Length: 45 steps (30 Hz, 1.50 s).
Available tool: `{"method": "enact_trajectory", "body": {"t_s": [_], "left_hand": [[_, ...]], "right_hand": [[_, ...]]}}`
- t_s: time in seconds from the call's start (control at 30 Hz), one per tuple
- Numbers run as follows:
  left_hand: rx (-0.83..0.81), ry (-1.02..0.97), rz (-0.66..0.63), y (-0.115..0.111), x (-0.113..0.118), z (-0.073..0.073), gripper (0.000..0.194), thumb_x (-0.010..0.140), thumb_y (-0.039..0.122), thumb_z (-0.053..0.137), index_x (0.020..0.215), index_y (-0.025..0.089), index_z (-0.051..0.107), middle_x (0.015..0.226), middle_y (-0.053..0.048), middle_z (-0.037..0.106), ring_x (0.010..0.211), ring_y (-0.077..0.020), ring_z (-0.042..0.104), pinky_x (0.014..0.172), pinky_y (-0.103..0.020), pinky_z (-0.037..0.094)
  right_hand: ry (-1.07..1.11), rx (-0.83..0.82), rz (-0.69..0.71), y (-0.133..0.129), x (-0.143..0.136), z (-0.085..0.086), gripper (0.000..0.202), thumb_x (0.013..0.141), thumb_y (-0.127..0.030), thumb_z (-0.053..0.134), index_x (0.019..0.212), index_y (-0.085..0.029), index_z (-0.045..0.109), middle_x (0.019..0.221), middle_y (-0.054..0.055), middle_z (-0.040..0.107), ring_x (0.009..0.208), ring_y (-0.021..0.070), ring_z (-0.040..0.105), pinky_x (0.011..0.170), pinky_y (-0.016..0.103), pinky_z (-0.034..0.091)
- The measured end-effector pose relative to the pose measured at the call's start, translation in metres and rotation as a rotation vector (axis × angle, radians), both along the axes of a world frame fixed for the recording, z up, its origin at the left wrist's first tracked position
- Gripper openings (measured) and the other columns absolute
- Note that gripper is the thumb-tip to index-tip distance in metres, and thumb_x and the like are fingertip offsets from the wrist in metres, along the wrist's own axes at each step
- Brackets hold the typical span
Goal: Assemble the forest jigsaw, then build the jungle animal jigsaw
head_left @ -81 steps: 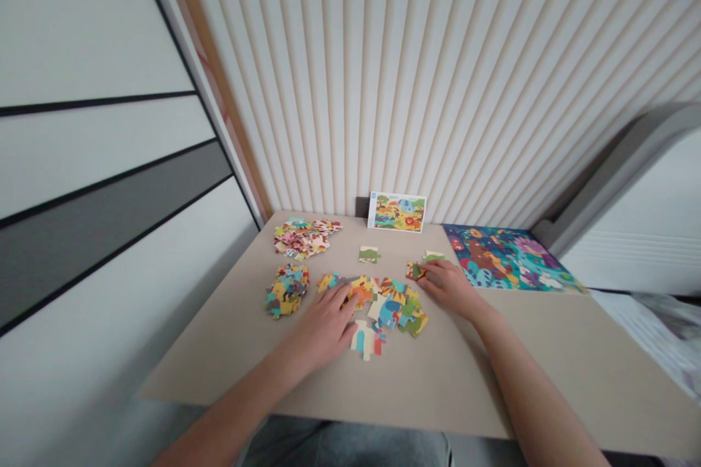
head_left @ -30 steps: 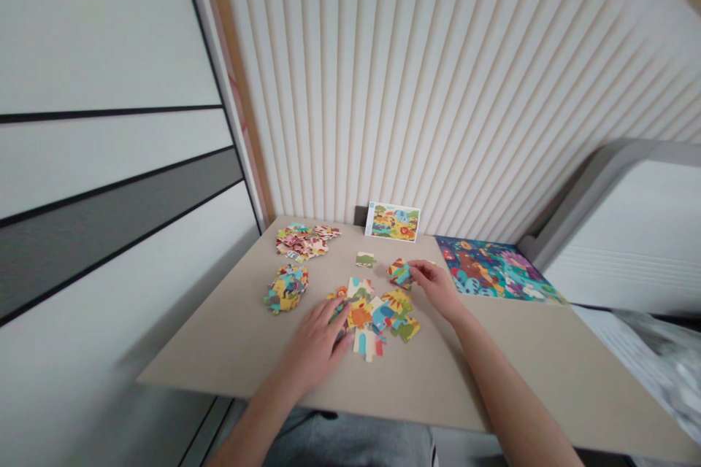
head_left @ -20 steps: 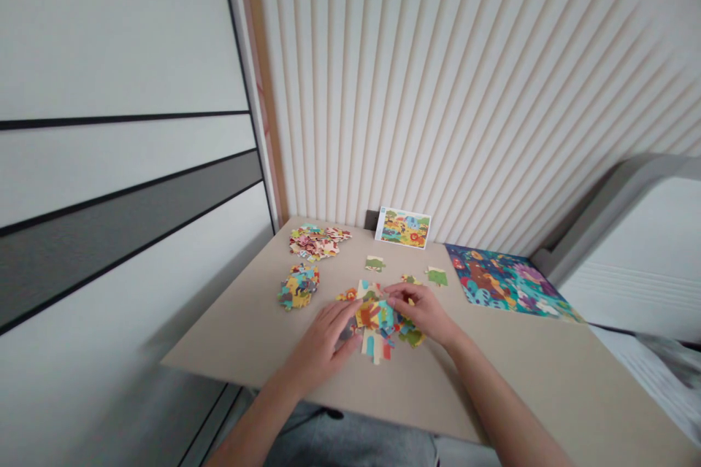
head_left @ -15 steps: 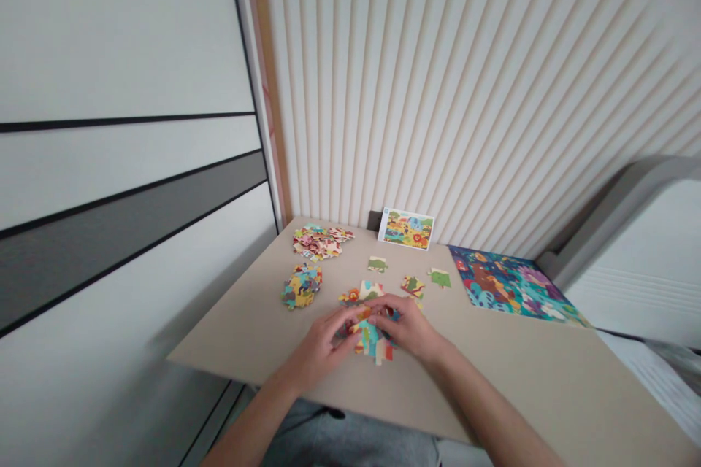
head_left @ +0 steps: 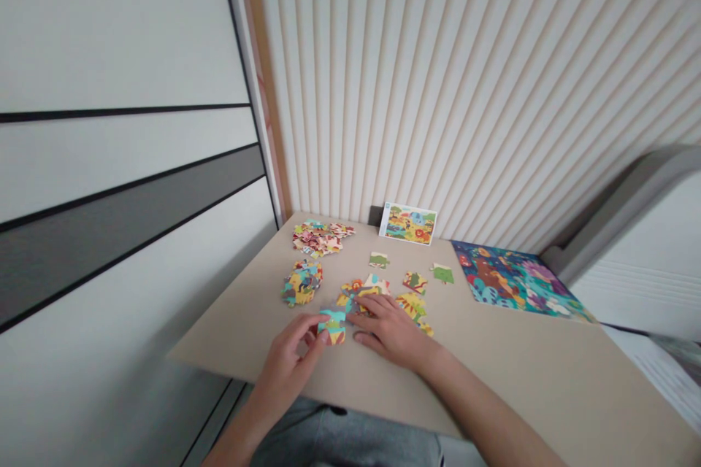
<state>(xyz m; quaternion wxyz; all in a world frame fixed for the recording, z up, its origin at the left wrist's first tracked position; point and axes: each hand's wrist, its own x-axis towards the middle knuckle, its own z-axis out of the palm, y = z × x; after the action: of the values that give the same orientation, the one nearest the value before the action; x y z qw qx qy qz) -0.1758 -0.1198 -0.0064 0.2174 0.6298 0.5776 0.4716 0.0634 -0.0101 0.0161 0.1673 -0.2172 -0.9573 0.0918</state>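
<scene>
Turquoise runs along the far edge of the puzzle piece pinched in your left hand, with yellow and dark red nearer you. Your thumb and fingers close on its left side, just above the near part of the tabletop; whether a second piece is caught with it is too blurred to tell. Pinch it by the rim only, so the printed face shows and the card does not bend.

Your right hand lies palm down to the right of it, fingers stretched out over the middle cluster and gripping nothing that shows. Rest those fingertips lightly: too much press could slide the overlapping pieces over one another. Lift the hand a little if you want to see what lies under it.

Read the colours on your held piece against the picture card, leaning upright at the far side. Three single pieces lie face up in the space between card and cluster: a green one, a red-and-green one and, to its right, another green one. Mind your left elbow and sleeve near the colourful pile at left; the reddish pile beyond it and the dark blue picture at far right lie well apart from your hands.
</scene>
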Motion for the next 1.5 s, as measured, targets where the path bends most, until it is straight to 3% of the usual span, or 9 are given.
{"method": "enact_trajectory", "body": {"t_s": [0.17, 0.33, 0.5, 0.6, 0.7, 0.87, 1.07, 1.27, 1.5], "left_hand": [[-0.039, 0.144, -0.111, -0.003, 0.006, 0.0, 0.022, 0.097, 0.036, 0.057, 0.109, 0.024, 0.07, 0.103, -0.007, 0.072, 0.094, -0.0203, 0.067, 0.085, -0.033, 0.057], [0.005, 0.304, -0.177, -0.001, 0.007, -0.003, 0.018, 0.094, 0.029, 0.059, 0.108, 0.026, 0.071, 0.103, -0.006, 0.071, 0.101, -0.0222, 0.065, 0.091, -0.036, 0.055], [0.052, 0.439, -0.174, 0.0, 0.008, -0.005, 0.024, 0.095, 0.026, 0.059, 0.116, 0.029, 0.07, 0.117, -0.008, 0.065, 0.112, -0.0244, 0.061, 0.098, -0.042, 0.052], [0.075, 0.502, -0.187, -0.002, 0.009, -0.004, 0.025, 0.095, 0.025, 0.06, 0.118, 0.031, 0.07, 0.125, -0.007, 0.062, 0.118, -0.0251, 0.058, 0.102, -0.044, 0.049], [0.076, 0.549, -0.209, -0.003, 0.009, -0.002, 0.025, 0.096, 0.027, 0.06, 0.119, 0.031, 0.069, 0.123, -0.005, 0.064, 0.115, -0.0244, 0.058, 0.098, -0.044, 0.049], [0.074, 0.588, -0.244, -0.003, 0.011, -0.001, 0.024, 0.097, 0.031, 0.06, 0.119, 0.034, 0.069, 0.124, -0.003, 0.064, 0.115, -0.0239, 0.057, 0.097, -0.043, 0.048], [0.087, 0.608, -0.21, -0.003, 0.013, -0.004, 0.035, 0.097, 0.03, 0.059, 0.132, 0.031, 0.061, 0.13, -0.005, 0.062, 0.118, -0.0249, 0.056, 0.1, -0.044, 0.047], [0.108, 0.606, -0.182, -0.003, 0.012, -0.007, 0.038, 0.097, 0.032, 0.059, 0.135, 0.027, 0.057, 0.129, -0.007, 0.063, 0.117, -0.0258, 0.057, 0.099, -0.044, 0.047], [0.093, 0.613, -0.196, -0.002, 0.011, -0.008, 0.032, 0.096, 0.03, 0.06, 0.128, 0.028, 0.061, 0.127, -0.005, 0.064, 0.116, -0.0255, 0.057, 0.099, -0.044, 0.046]], "right_hand": [[0.016, 0.059, -0.048, 0.016, -0.003, -0.012, 0.038, 0.101, -0.038, 0.055, 0.138, -0.031, 0.062, 0.145, 0.011, 0.056, 0.136, 0.0278, 0.049, 0.112, 0.048, 0.04], [0.04, 0.07, -0.094, 0.021, 0.01, 0.003, 0.038, 0.101, -0.038, 0.055, 0.137, -0.029, 0.062, 0.146, 0.011, 0.056, 0.134, 0.0275, 0.05, 0.113, 0.049, 0.038], [0.21, 0.005, -0.409, 0.027, 0.064, 0.024, 0.031, 0.103, -0.035, 0.047, 0.121, -0.026, 0.071, 0.123, 0.011, 0.069, 0.116, 0.0261, 0.062, 0.103, 0.044, 0.047], [0.299, -0.04, -0.601, 0.017, 0.1, 0.02, 0.031, 0.103, -0.038, 0.047, 0.113, -0.023, 0.073, 0.112, 0.011, 0.073, 0.106, 0.0263, 0.066, 0.096, 0.043, 0.05], [0.289, -0.095, -0.692, -0.008, 0.118, 0.007, 0.032, 0.1, -0.042, 0.049, 0.11, -0.024, 0.073, 0.109, 0.011, 0.073, 0.102, 0.0274, 0.066, 0.091, 0.043, 0.052], [0.184, -0.088, -0.725, -0.045, 0.104, -0.014, 0.037, 0.094, -0.048, 0.06, 0.123, -0.027, 0.069, 0.121, 0.012, 0.069, 0.11, 0.0305, 0.062, 0.096, 0.048, 0.049], [0.166, -0.04, -0.763, -0.05, 0.093, -0.021, 0.032, 0.093, -0.042, 0.062, 0.12, -0.027, 0.069, 0.12, 0.01, 0.068, 0.111, 0.0296, 0.061, 0.097, 0.047, 0.048], [0.4, -0.09, -0.783, -0.05, 0.101, -0.027, 0.038, 0.093, -0.04, 0.062, 0.127, -0.024, 0.064, 0.125, 0.011, 0.065, 0.112, 0.0278, 0.062, 0.1, 0.045, 0.05], [0.75, -0.123, -0.871, -0.042, 0.112, -0.035, 0.04, 0.093, -0.037, 0.062, 0.129, -0.021, 0.063, 0.13, 0.014, 0.06, 0.099, 0.0223, 0.064, 0.093, 0.044, 0.056]]}}
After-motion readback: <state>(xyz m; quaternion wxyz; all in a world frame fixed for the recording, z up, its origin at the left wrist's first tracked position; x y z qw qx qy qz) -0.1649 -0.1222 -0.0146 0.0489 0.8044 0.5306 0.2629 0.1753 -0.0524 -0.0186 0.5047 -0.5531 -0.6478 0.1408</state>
